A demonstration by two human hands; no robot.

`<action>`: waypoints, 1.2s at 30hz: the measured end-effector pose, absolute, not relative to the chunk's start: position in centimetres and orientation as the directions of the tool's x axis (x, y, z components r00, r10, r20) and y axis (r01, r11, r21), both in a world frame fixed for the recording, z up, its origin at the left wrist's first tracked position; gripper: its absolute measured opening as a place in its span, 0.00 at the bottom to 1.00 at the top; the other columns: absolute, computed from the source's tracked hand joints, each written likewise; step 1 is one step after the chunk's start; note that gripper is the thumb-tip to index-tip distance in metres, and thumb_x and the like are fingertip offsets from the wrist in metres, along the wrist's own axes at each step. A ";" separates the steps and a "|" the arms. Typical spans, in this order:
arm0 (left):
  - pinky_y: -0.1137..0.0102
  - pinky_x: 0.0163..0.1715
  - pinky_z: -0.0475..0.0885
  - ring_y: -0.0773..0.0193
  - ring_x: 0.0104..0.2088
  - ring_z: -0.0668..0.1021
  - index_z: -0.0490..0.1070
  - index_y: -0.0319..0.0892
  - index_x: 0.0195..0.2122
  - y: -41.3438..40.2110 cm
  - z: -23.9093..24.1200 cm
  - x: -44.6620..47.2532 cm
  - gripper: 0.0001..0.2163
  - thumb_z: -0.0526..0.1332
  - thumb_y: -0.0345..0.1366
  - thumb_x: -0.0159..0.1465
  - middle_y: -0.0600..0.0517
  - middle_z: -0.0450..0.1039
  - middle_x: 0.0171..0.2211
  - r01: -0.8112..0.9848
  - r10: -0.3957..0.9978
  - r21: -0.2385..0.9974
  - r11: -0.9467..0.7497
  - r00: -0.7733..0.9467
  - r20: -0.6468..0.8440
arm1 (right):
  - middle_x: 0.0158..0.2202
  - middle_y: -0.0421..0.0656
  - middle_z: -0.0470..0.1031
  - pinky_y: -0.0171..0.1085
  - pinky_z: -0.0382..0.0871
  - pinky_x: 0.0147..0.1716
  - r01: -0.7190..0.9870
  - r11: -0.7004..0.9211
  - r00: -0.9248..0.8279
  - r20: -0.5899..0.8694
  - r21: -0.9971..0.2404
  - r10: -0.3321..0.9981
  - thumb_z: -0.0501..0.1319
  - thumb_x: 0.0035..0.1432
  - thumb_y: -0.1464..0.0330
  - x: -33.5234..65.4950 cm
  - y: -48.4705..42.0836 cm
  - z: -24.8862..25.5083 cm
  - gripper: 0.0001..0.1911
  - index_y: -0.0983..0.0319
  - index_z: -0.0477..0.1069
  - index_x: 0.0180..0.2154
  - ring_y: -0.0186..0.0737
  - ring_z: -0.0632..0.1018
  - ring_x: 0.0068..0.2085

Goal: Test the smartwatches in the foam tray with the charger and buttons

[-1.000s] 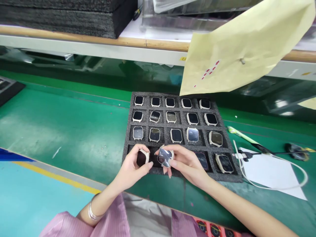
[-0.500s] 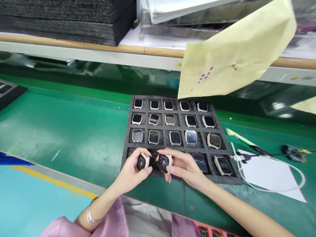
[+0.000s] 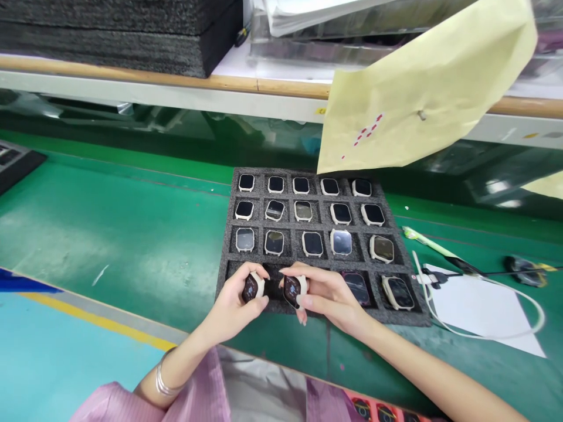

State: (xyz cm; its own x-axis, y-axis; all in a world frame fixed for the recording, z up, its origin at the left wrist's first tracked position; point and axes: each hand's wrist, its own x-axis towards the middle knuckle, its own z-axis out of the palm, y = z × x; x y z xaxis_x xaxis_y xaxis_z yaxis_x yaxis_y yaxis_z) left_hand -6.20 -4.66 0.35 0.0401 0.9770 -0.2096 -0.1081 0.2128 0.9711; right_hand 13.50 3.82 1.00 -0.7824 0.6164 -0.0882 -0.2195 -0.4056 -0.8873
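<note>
My left hand [image 3: 240, 302] grips a strapless smartwatch case [image 3: 253, 288] between thumb and fingers, its dark screen lit and turned to the left. A second smartwatch case [image 3: 294, 289], also pale-rimmed with lit digits, is pinched in my right hand [image 3: 328, 296]. Both are held over the front row of a black foam tray [image 3: 325, 319], a small gap between them. Rows of similar watch cases, such as one with a bluish screen [image 3: 341, 242], lie face up in the tray's square pockets. My hands hide part of the front row.
Right of the tray lie a white cable [image 3: 539, 319], a white paper sheet [image 3: 488, 316] and a green pen-like tool [image 3: 426, 240]. A yellow paper [image 3: 409, 117] hangs from the shelf edge over the tray's back. Black foam blocks [image 3: 109, 41] sit on the shelf. A red tray [image 3: 373, 410] shows below the table edge.
Both hands keep their hold on the two watch cases, with only slight shifts in their tilt. The whole view has moved a little.
</note>
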 end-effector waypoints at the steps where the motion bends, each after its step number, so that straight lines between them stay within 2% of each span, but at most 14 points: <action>1: 0.75 0.25 0.59 0.71 0.25 0.62 0.63 0.43 0.42 -4.6 0.4 -6.2 0.11 0.59 0.26 0.59 0.59 0.57 0.27 -0.097 0.975 0.970 0.222 0.038 -0.219 | 0.39 0.43 0.70 0.32 0.75 0.24 -0.218 -0.406 -0.784 -0.089 -0.887 0.614 0.68 0.58 0.69 13.5 3.8 1.0 0.19 0.59 0.75 0.51 0.32 0.77 0.26; 7: 0.75 0.24 0.58 0.71 0.24 0.61 0.62 0.43 0.40 -4.6 0.5 -6.3 0.09 0.59 0.28 0.60 0.59 0.57 0.27 -0.113 0.976 0.969 0.218 0.038 -0.215 | 0.40 0.43 0.68 0.32 0.74 0.24 -0.240 -0.369 -0.776 -0.050 -0.898 0.629 0.68 0.58 0.69 13.5 3.9 1.1 0.19 0.58 0.75 0.52 0.31 0.77 0.27; 12: 0.76 0.25 0.59 0.71 0.25 0.61 0.62 0.43 0.38 -4.6 0.6 -6.2 0.09 0.58 0.24 0.58 0.60 0.56 0.26 -0.079 0.974 0.971 0.224 0.040 -0.221 | 0.40 0.43 0.68 0.32 0.74 0.23 -0.228 -0.376 -0.782 -0.061 -0.898 0.621 0.68 0.58 0.69 13.5 3.9 1.0 0.19 0.59 0.75 0.52 0.31 0.76 0.26; 18: 0.77 0.20 0.57 0.75 0.20 0.61 0.62 0.44 0.43 -4.6 0.2 -6.2 0.10 0.60 0.28 0.61 0.60 0.59 0.28 -0.171 0.978 0.963 0.207 0.026 -0.205 | 0.40 0.43 0.69 0.32 0.74 0.23 -0.237 -0.367 -0.765 -0.060 -0.900 0.641 0.68 0.58 0.68 13.4 3.8 1.2 0.19 0.58 0.75 0.51 0.32 0.76 0.26; 23: 0.77 0.24 0.61 0.73 0.23 0.62 0.63 0.43 0.41 -4.7 0.3 -6.5 0.10 0.59 0.25 0.60 0.60 0.58 0.26 -0.131 0.976 0.967 0.219 0.036 -0.216 | 0.40 0.42 0.68 0.30 0.72 0.23 -0.239 -0.383 -0.777 -0.061 -0.892 0.627 0.68 0.58 0.70 13.4 3.8 1.3 0.18 0.58 0.76 0.51 0.31 0.77 0.26; 30: 0.78 0.19 0.58 0.76 0.21 0.63 0.63 0.44 0.47 -4.7 0.1 -6.3 0.13 0.62 0.29 0.62 0.59 0.60 0.31 -0.180 0.982 0.966 0.188 0.022 -0.187 | 0.39 0.42 0.68 0.30 0.72 0.23 -0.234 -0.354 -0.769 -0.050 -0.906 0.637 0.68 0.58 0.69 13.4 3.8 1.3 0.18 0.57 0.75 0.51 0.30 0.76 0.26; 36: 0.78 0.18 0.56 0.75 0.20 0.59 0.62 0.45 0.42 -4.7 0.1 -6.5 0.10 0.59 0.26 0.62 0.60 0.57 0.27 -0.177 0.967 0.951 0.252 0.074 -0.242 | 0.39 0.42 0.68 0.30 0.72 0.23 -0.223 -0.382 -0.781 -0.070 -0.897 0.620 0.68 0.58 0.69 13.4 3.8 1.2 0.17 0.58 0.76 0.51 0.30 0.76 0.26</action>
State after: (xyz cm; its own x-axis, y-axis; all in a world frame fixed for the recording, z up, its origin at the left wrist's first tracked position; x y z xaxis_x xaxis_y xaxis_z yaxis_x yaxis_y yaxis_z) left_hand -6.50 -4.72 0.06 0.0744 0.9674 -0.2423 -0.1773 0.2519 0.9514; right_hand 13.44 3.85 1.24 -0.7813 0.6202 -0.0701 -0.2229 -0.3821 -0.8969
